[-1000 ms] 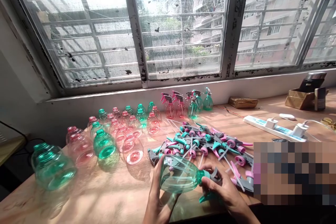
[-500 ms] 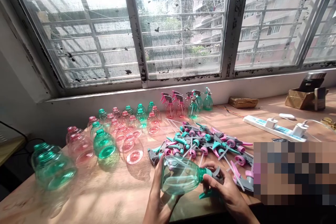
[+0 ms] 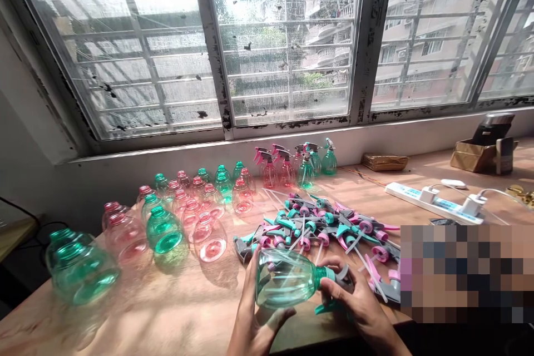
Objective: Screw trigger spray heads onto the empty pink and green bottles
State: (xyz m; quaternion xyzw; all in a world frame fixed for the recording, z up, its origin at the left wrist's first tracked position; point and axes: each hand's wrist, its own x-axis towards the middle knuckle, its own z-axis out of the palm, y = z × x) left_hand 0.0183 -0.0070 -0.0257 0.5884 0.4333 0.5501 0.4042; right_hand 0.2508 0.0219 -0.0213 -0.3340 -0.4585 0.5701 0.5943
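A clear green spray bottle point(image 3: 286, 281) lies sideways in front of me, its neck pointing right. My left hand point(image 3: 254, 311) cups its base, with the fingers along the far end and the thumb below the body. At the neck, my right hand point(image 3: 354, 295) grips a grey and teal spray head point(image 3: 329, 275), whose collar sits at the bottle's mouth. The teal trigger hangs beneath the right fingers. Just beyond both hands spreads a pile of pink, teal and grey spray heads point(image 3: 308, 225) with white tubes.
Open-topped pink bottles point(image 3: 211, 242) and green bottles point(image 3: 164, 231) stand at left. Several bottles with heads fitted point(image 3: 287, 169) stand by the window wall. A power strip point(image 3: 434, 203), a brown packet point(image 3: 384, 162) and a cardboard box point(image 3: 475, 154) are at right. Pixelation covers the lower right.
My left thumb has shifted slightly right and sticks out from below the bottle. The bottle is turned a little about its length. My right hand stays at the spray head.
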